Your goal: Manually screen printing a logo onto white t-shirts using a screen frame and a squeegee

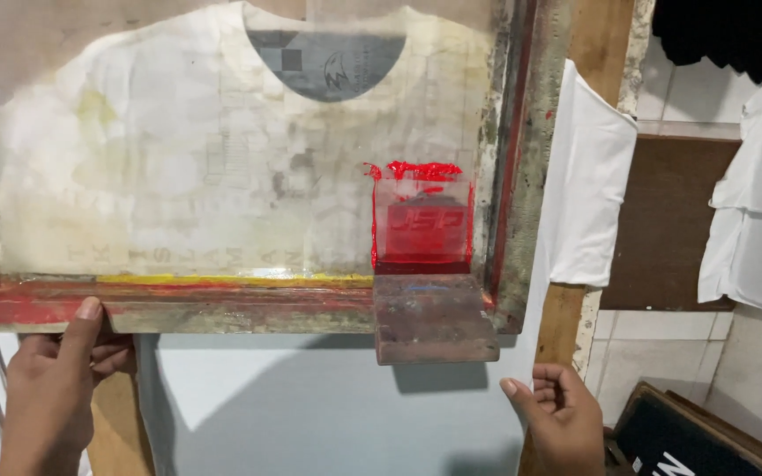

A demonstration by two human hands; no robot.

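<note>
A screen-printing frame (222,304) with a stained mesh lies over a white T-shirt (328,405) on a board. My left hand (55,379) grips the frame's near edge at the left, thumb on top of the rail. A small wooden squeegee (434,317) rests on the frame's near right corner, below a patch of red ink (421,216) on the mesh. My right hand (557,414) hovers just below and right of the squeegee, fingers loosely curled, holding nothing.
A wooden plank (566,326) runs along the right side of the frame. White shirts (760,194) hang at the right over a tiled wall. Dark framed boards (690,441) lean at the lower right.
</note>
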